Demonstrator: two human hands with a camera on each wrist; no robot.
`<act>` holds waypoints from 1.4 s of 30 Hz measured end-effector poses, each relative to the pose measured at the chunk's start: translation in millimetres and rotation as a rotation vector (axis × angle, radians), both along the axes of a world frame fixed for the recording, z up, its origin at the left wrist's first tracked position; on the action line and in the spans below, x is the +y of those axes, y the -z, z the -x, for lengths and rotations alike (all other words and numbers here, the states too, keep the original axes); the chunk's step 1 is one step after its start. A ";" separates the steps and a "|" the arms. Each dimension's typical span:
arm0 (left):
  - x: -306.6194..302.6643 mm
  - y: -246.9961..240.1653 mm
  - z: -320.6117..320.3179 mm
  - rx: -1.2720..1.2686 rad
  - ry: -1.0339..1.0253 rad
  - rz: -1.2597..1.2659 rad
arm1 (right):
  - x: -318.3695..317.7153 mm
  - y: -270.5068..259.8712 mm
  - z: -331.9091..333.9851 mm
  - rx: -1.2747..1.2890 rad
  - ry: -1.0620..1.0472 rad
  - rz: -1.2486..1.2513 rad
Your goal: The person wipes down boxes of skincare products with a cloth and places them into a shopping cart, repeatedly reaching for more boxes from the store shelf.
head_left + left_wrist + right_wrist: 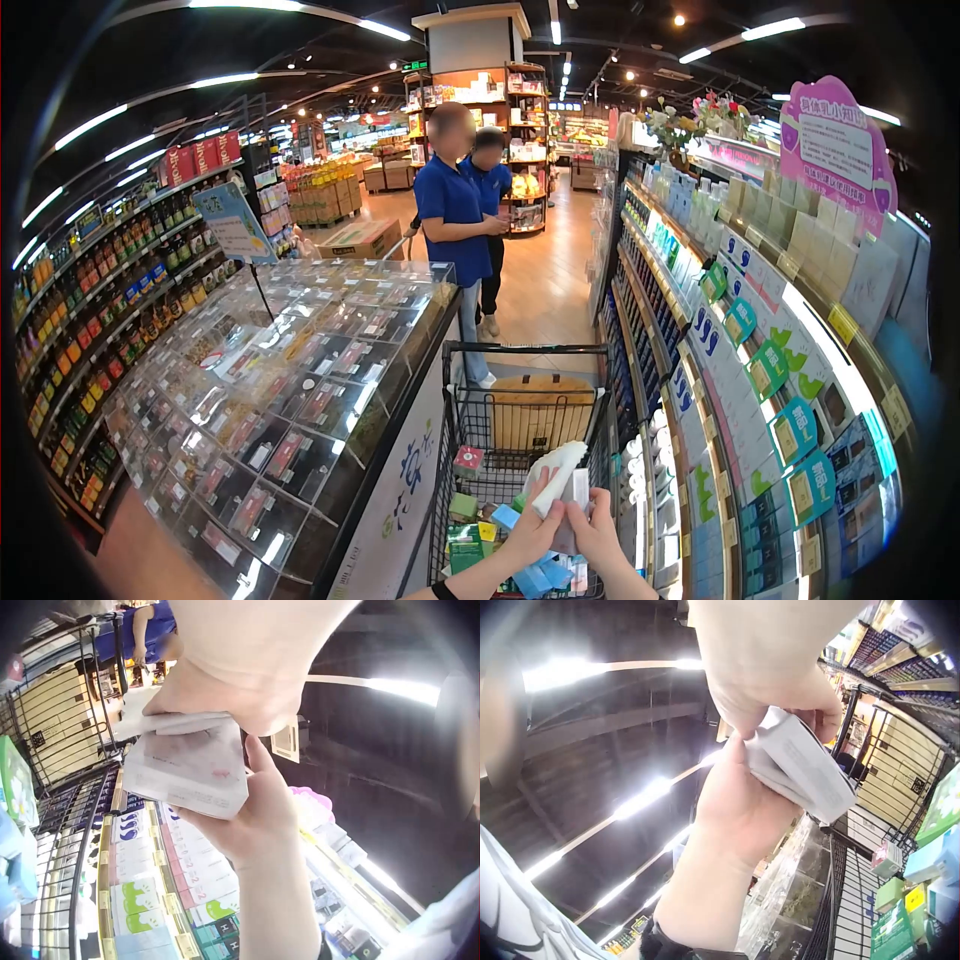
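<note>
My left hand [535, 535] and right hand [597, 527] are together over the shopping cart [447, 425]. Between them is a white box [577, 488] with fine print. A soft white piece [556, 474], like a cloth or folded sheet, sticks up beside it on the left. In the right wrist view the left hand [739, 802] holds the soft piece and box from below, while the right hand [780, 664] pinches the top end. In the left wrist view the right hand [259, 814] grips the box [187, 769], its thumb along one edge.
Green boxes [465, 545], light blue boxes [545, 577] and a red box [468, 458] lie in the cart. Stocked shelves [715, 390] run close on the right. A clear-lidded bin display [290, 390] stands left. Two people in blue shirts [455, 215] stand ahead, near a carton [362, 240].
</note>
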State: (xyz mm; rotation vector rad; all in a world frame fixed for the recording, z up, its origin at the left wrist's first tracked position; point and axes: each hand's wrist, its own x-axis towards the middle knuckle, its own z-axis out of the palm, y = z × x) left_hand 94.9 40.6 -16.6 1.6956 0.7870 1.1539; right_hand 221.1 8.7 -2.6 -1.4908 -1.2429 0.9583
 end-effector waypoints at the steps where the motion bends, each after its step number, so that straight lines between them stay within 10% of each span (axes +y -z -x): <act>1: -2.1 -2.6 -1.1 -0.103 0.023 0.130 | 0.7 1.5 0.5 0.215 -0.004 -0.007; 6: -8.5 -12.9 3.4 -0.148 0.076 0.632 | -3.4 11.6 -4.6 0.579 -0.096 -0.021; 19: -44.5 -16.8 1.6 0.258 0.168 -0.278 | 14.4 14.9 -48.9 1.142 0.063 -0.064; 22: -36.5 -8.9 18.5 0.228 0.340 0.024 | 8.9 -8.7 -40.0 0.890 0.154 -0.187; 24: -29.6 -7.9 26.5 0.155 0.243 0.894 | 9.9 -4.2 -42.4 0.954 0.195 -0.218; 25: -24.6 -1.7 27.5 0.155 0.242 0.894 | 10.8 0.2 -43.2 1.018 0.237 -0.249; 27: -17.5 12.7 28.6 -0.352 0.110 1.266 | 11.7 22.3 -34.7 0.925 0.237 -0.307; 32: -14.3 -17.1 26.6 -0.718 0.308 1.275 | -11.9 21.6 7.8 0.419 0.025 -0.334; 42: -14.6 3.4 30.7 -0.748 0.287 1.291 | -9.5 31.4 16.6 0.435 -0.107 -0.326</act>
